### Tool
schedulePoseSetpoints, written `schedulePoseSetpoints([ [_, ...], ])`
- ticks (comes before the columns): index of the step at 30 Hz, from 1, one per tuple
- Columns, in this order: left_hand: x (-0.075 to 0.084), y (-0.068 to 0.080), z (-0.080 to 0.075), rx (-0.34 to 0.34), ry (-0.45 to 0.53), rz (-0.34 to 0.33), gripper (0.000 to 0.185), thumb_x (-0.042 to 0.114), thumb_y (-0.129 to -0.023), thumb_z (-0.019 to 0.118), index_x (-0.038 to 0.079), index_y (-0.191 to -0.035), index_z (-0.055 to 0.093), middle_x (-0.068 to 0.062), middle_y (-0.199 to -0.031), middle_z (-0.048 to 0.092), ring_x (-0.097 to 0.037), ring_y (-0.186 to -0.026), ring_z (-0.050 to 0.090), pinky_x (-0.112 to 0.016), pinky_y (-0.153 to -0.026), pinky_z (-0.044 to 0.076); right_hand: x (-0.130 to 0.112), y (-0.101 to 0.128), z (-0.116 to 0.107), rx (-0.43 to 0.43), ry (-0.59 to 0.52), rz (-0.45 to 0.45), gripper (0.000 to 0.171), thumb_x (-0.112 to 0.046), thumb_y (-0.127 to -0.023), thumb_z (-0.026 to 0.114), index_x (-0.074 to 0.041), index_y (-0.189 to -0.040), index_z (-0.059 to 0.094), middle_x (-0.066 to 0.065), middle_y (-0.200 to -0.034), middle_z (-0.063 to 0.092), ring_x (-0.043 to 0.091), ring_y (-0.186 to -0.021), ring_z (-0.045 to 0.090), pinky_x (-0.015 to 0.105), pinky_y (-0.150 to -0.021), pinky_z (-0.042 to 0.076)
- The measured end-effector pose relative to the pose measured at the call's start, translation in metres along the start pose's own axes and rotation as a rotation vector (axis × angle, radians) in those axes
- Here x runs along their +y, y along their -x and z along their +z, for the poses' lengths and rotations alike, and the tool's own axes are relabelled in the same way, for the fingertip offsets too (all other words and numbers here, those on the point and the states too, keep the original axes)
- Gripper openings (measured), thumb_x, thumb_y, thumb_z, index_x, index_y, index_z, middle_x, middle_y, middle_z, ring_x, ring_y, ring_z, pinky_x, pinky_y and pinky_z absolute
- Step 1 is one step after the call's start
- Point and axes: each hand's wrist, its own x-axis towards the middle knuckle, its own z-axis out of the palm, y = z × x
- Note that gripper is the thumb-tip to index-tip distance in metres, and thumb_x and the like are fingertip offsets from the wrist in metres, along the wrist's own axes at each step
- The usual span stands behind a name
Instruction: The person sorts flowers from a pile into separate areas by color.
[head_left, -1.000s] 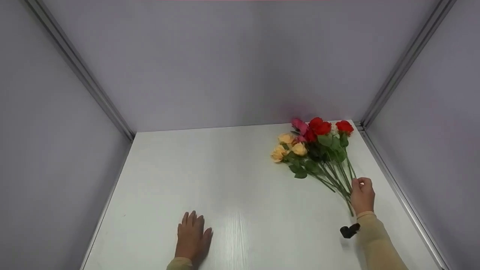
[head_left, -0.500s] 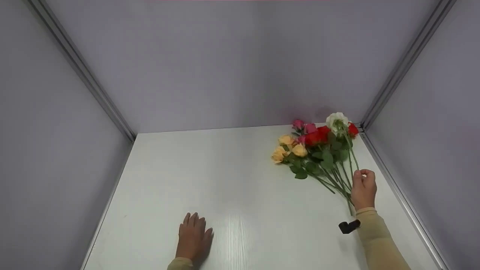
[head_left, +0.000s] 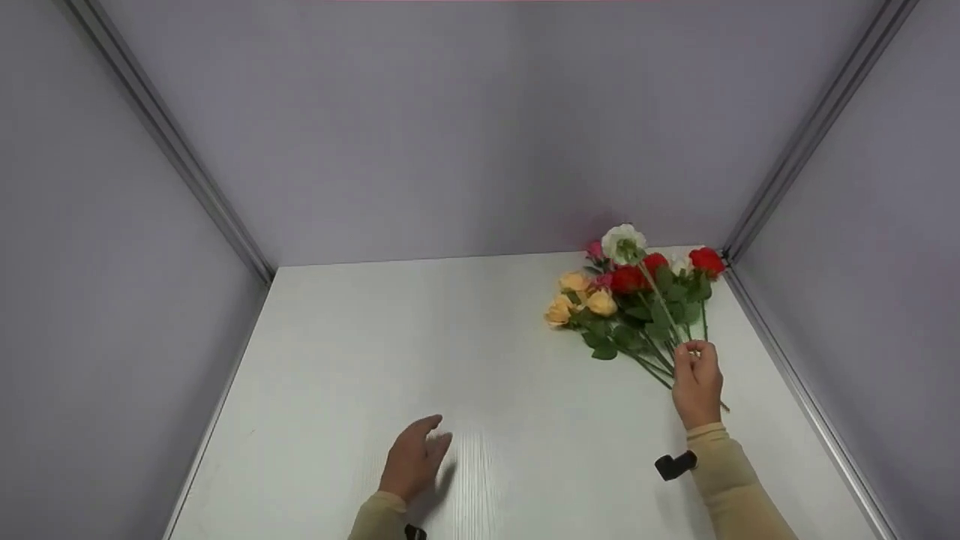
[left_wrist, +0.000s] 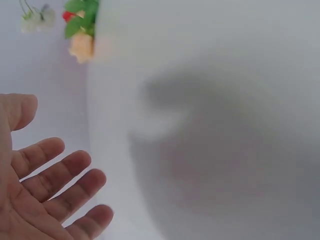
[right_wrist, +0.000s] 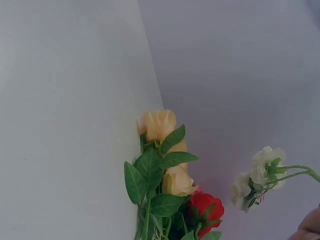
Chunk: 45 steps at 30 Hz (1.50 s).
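A bunch of artificial flowers (head_left: 637, 300) lies on the white table (head_left: 480, 375) at the back right, with yellow, red and pink blooms. My right hand (head_left: 696, 379) pinches the green stem of a white flower (head_left: 623, 241) and holds it lifted above the bunch. In the right wrist view the white flower (right_wrist: 257, 175) hangs in the air beside yellow roses (right_wrist: 162, 135) and a red rose (right_wrist: 205, 210). My left hand (head_left: 417, 457) is raised off the table at the front, fingers spread and holding nothing; the left wrist view shows its open fingers (left_wrist: 55, 175).
Grey panel walls close in the table on three sides, with metal corner posts (head_left: 180, 165) at left and right. A small black clip (head_left: 673, 466) sits at my right sleeve.
My right hand lifted the white flower out of the bunch and swung it leftward. My left hand rose from lying flat on the table and shifted slightly right.
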Motion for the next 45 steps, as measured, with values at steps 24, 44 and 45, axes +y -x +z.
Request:
schedulePoseSetpoints([
  [24,0.092,-0.053,0.020,-0.083,0.381,0.099,0.031,0.031,-0.098,0.056,0.011,-0.121,0.062,0.002,-0.107,0.066,-0.013,-0.098,0.061,-0.033,-0.083,0.050,-0.017,0.036,0.058,-0.257,-0.061,-0.097,0.014,-0.006,-0.102,0.042,0.007,-0.107,0.045,-0.004,-0.059,0.029,0.004,-0.048,0.027,0.026,-0.046,0.028],
  [44,0.127,-0.070,0.036,-0.219,0.827,-0.150,0.041,0.036,-0.097,0.057,0.003,-0.119,0.063,-0.006,-0.101,0.069,-0.019,-0.096,0.062,-0.037,-0.085,0.049,0.003,0.078,0.114,-0.412,-0.021,-0.243,0.004,-0.013,-0.101,0.048,-0.013,-0.105,0.048,-0.016,-0.057,0.032,-0.002,-0.047,0.027,0.018,-0.045,0.024],
  [45,0.127,-0.070,0.037,-0.222,0.839,-0.156,0.041,0.037,-0.097,0.056,0.002,-0.118,0.063,-0.005,-0.100,0.069,-0.019,-0.095,0.062,-0.037,-0.085,0.049,0.003,0.080,0.115,-0.421,-0.015,-0.256,0.004,-0.013,-0.101,0.048,-0.014,-0.105,0.048,-0.017,-0.057,0.032,-0.002,-0.047,0.026,0.018,-0.045,0.024],
])
